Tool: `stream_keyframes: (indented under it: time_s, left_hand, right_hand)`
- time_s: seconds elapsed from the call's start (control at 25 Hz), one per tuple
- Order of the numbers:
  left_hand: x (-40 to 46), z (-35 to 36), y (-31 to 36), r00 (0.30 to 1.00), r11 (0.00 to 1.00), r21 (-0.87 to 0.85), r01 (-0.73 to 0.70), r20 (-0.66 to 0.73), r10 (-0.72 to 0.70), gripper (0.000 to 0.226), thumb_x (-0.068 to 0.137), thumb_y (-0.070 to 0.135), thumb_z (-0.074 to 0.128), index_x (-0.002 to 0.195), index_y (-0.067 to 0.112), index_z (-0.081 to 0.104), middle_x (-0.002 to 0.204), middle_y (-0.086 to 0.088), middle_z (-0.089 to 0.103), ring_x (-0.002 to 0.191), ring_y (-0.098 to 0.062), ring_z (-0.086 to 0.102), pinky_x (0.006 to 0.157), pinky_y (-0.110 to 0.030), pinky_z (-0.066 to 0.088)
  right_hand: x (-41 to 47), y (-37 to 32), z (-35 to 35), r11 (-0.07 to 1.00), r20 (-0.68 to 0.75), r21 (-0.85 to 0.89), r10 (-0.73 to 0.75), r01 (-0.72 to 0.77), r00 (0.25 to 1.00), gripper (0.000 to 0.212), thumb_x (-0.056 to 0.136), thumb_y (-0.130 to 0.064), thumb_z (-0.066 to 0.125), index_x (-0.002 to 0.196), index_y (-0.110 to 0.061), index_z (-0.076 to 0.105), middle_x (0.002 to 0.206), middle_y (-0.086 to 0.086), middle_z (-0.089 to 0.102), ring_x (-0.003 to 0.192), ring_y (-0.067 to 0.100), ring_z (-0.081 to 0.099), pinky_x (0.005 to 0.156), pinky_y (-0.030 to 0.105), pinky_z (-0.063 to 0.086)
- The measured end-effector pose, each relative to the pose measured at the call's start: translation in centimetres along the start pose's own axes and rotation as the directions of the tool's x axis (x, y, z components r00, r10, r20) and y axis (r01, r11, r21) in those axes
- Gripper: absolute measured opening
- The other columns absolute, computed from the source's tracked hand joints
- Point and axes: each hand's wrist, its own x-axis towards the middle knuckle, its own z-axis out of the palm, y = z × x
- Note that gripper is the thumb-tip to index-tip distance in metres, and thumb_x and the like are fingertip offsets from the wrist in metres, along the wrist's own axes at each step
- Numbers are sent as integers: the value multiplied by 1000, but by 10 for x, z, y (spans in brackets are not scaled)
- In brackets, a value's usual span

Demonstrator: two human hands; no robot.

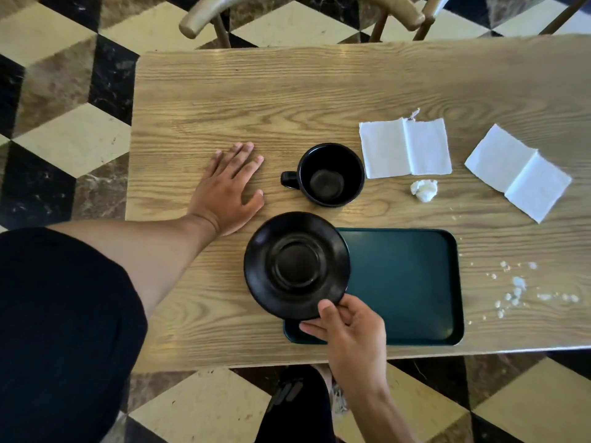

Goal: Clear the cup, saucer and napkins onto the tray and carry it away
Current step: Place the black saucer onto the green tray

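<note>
My right hand (351,334) pinches the near rim of a black saucer (295,265), thumb on top, fingers beneath. The saucer hovers over the left end of a dark green tray (415,282) near the table's front edge. An empty black cup (331,174) stands upright behind the saucer, handle pointing left. My left hand (228,187) lies flat on the wood, fingers spread, left of the cup and not touching it. Two unfolded white napkins (404,148) (518,172) lie to the right, with a crumpled paper ball (423,190) between them.
Small white paper scraps (515,289) are scattered right of the tray. The wooden table (224,100) has its front edge just below the tray. A wooden chair back (300,11) stands at the far side. Checkered floor tiles surround the table.
</note>
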Motion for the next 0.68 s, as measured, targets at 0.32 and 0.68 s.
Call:
stream_keyframes:
  time_s: [0.32, 0.68]
  left_hand:
    - [-1, -2, -1, 1000, 1000, -19, -12, 3, 12, 71, 97, 52, 34, 157, 14, 35, 169, -10, 24, 158, -24, 14, 129, -51, 9]
    - [1, 0, 0, 1000, 1000, -23, -16, -4, 16, 73, 95, 51, 36, 158, 14, 35, 169, -9, 24, 158, -24, 14, 129, -51, 8]
  right_hand:
    - [17, -8, -41, 998, 13, -47, 44, -43, 999, 14, 102, -2, 56, 100, -3, 70, 87, 11, 81, 80, 28, 80, 76, 34, 65]
    - [20, -1, -50, 993, 3, -81, 81, -80, 997, 15, 103, -1, 55, 102, -2, 70, 86, 12, 81, 80, 29, 80, 78, 37, 65]
